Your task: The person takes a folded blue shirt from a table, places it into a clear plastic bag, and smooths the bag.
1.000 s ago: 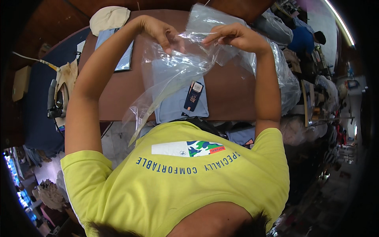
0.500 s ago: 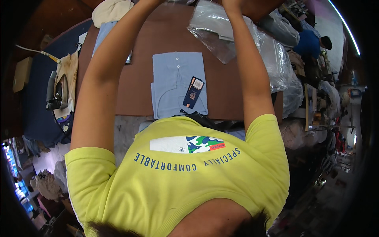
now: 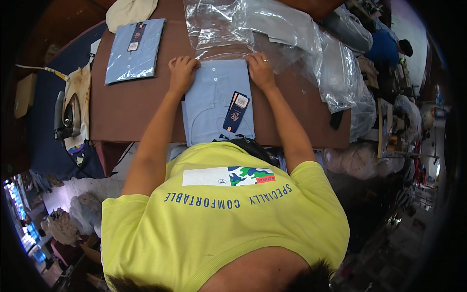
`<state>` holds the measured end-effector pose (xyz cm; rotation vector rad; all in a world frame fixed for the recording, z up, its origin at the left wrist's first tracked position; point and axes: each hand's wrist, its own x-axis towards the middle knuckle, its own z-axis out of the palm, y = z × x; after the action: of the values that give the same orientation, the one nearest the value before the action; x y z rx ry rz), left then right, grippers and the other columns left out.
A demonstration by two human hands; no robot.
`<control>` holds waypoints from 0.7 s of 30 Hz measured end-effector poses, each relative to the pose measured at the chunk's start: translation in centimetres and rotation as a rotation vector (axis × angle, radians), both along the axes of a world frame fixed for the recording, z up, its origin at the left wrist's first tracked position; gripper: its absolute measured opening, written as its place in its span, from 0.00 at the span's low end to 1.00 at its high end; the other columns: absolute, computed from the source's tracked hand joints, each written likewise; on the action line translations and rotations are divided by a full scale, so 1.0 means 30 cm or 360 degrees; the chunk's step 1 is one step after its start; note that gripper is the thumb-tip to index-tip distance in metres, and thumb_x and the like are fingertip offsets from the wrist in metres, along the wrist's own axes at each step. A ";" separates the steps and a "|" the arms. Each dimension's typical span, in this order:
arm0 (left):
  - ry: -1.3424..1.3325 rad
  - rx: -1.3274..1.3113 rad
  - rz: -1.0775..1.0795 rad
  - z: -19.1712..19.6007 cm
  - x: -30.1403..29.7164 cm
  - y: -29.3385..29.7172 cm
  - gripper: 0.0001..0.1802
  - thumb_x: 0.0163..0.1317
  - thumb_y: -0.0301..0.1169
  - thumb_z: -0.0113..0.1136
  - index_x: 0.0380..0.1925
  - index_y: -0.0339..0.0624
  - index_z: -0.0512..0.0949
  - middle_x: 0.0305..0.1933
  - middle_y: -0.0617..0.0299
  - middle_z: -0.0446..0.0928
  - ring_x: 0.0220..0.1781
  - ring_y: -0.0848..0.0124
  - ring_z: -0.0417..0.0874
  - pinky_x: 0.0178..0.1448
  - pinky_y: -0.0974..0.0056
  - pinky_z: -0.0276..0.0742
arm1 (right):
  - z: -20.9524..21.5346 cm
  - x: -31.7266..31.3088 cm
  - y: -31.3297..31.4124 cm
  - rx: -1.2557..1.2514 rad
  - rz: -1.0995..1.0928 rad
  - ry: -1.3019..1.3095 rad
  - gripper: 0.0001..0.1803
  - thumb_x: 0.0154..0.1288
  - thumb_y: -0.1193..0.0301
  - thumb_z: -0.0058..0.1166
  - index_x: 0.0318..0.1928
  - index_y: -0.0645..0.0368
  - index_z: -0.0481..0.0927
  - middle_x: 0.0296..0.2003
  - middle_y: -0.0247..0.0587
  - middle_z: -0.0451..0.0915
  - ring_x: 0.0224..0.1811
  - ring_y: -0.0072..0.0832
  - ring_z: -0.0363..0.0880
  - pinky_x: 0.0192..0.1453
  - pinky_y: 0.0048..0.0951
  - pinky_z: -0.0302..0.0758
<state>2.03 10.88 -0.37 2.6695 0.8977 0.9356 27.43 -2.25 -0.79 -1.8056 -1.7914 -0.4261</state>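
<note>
Two hands rest on the far edge of a folded blue shirt on the brown table; the left hand presses the shirt's far left corner with fingers curled down, the right hand, a ring on one finger, presses the far right corner the same way; whether either pinches the cloth or the plastic I cannot tell. The shirt lies flat at the table's near middle, collar end far, with a dark hang tag on its right half; its near edge is hidden by the person's yellow shirt. Just beyond the fingertips lies a clear bag, its mouth touching or almost touching the shirt's far edge; it is crumpled and runs off toward the far rim. More clear plastic is heaped to the right, spilling over the table's right end. At far left lies a second bagged blue shirt with its own dark tag, well apart from the hands; a pale cloth sits beyond it. Off the table's left side an iron stands on a stained pad, with a cord running left. At far right another person in blue bends over their own work.
</note>
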 end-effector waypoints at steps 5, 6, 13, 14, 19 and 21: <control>-0.0065 -0.0094 -0.0028 -0.001 -0.036 -0.002 0.02 0.57 0.27 0.55 0.27 0.47 0.75 0.31 0.66 0.74 0.42 0.66 0.75 0.62 0.53 0.58 | -0.048 0.007 -0.039 -0.0115 -0.0018 0.0027 0.06 0.56 0.69 0.56 0.35 0.53 0.78 0.39 0.34 0.79 0.50 0.34 0.74 0.58 0.41 0.65; -0.0016 -0.0119 -0.0063 0.001 -0.048 -0.005 0.02 0.57 0.26 0.55 0.27 0.46 0.75 0.31 0.65 0.74 0.42 0.66 0.76 0.62 0.53 0.59 | -0.050 0.012 -0.056 -0.0142 0.0014 0.0021 0.06 0.56 0.68 0.56 0.35 0.53 0.77 0.38 0.34 0.79 0.49 0.34 0.74 0.58 0.42 0.65; -0.0058 -0.0235 -0.0170 0.015 -0.105 -0.053 0.02 0.57 0.25 0.55 0.30 0.44 0.77 0.31 0.62 0.74 0.41 0.64 0.77 0.59 0.52 0.64 | 0.033 -0.006 -0.177 -0.0533 0.0274 0.0299 0.08 0.57 0.65 0.57 0.34 0.54 0.79 0.34 0.36 0.80 0.45 0.35 0.76 0.56 0.39 0.65; -0.0078 -0.0226 -0.0154 0.038 -0.105 -0.068 0.03 0.57 0.24 0.55 0.30 0.43 0.77 0.31 0.61 0.74 0.41 0.63 0.77 0.57 0.53 0.66 | 0.054 -0.016 -0.182 -0.0587 0.0273 0.0518 0.08 0.57 0.65 0.58 0.33 0.55 0.80 0.35 0.37 0.80 0.44 0.35 0.76 0.55 0.38 0.66; -0.0401 -0.0797 -0.0065 0.035 -0.104 -0.062 0.05 0.57 0.21 0.54 0.33 0.39 0.77 0.32 0.57 0.74 0.40 0.59 0.78 0.46 0.59 0.72 | 0.073 -0.013 -0.165 -0.0491 0.0290 0.0815 0.09 0.57 0.65 0.59 0.31 0.58 0.81 0.36 0.38 0.81 0.43 0.37 0.76 0.49 0.34 0.70; -0.0483 -0.0835 -0.0071 0.029 -0.108 -0.044 0.05 0.57 0.20 0.53 0.32 0.37 0.77 0.33 0.56 0.75 0.39 0.57 0.78 0.43 0.61 0.73 | 0.072 -0.014 -0.157 -0.0446 0.0306 0.0849 0.09 0.58 0.65 0.58 0.32 0.58 0.81 0.36 0.38 0.81 0.43 0.38 0.76 0.48 0.34 0.70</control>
<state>-1.21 9.55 0.51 2.0365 0.8640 0.9094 27.01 -6.97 1.37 -1.6903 -1.6664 0.3706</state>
